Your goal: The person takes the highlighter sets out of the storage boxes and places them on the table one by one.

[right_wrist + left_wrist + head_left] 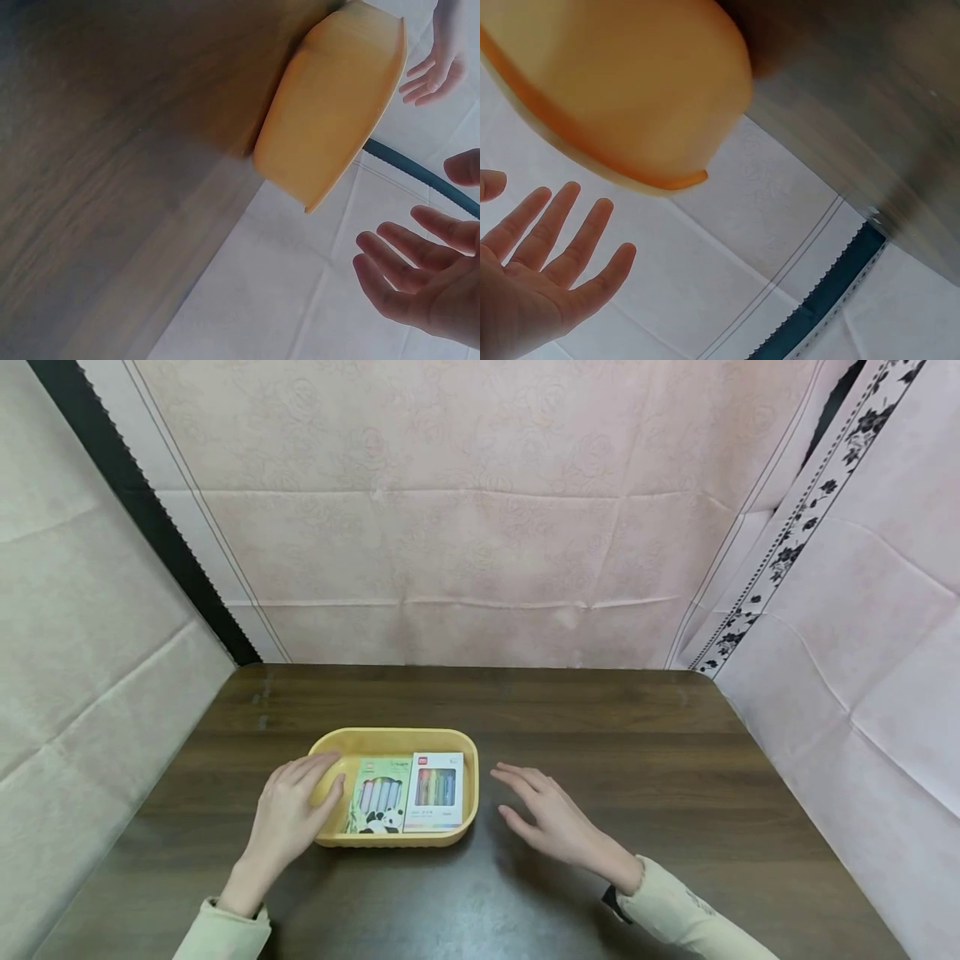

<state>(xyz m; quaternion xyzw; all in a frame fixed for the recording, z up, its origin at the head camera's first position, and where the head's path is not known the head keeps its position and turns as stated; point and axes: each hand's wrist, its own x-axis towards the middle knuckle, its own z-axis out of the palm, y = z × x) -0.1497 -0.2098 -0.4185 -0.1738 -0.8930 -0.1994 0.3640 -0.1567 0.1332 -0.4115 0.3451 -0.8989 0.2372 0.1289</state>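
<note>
A yellow plastic basket (390,841) with rounded corners stands on the dark wooden table. Inside it two flat packs of colour pens or crayons lie side by side: a green pack (384,795) with a panda picture on the left, a white pack (437,816) on the right. At the basket's left end is my left hand (287,810), fingers spread and relaxed; the left wrist view shows this hand (551,262) apart from the basket's wall (630,90). My right hand (551,821) hovers right of the basket, fingers loosely extended, holding nothing.
The brown table (600,718) reaches back to a pale cloth (480,552) hung behind it. More cloth hangs along both sides, with a dark strip (150,518) at left and a black floral border (806,518) at right.
</note>
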